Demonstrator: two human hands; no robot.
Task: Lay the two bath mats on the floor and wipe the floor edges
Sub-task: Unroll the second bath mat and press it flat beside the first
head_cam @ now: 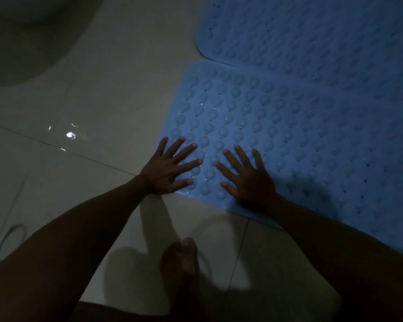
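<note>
Two blue rubber bath mats with rows of round bumps and small holes lie flat on the pale tiled floor. The near mat (296, 135) fills the right middle; the far mat (312, 31) lies beyond it, their edges meeting. My left hand (169, 169) presses flat on the near mat's near left corner, fingers spread, its heel at the mat's edge. Beside it my right hand (247, 176) also presses flat on that mat with fingers spread.
A white toilet base (21, 43) stands at the upper left. A wet patch (70, 134) glints on the tiles left of the mats. My bare foot (179, 263) is on the floor below the hands. A thin cord or hose (7, 238) lies at the far left.
</note>
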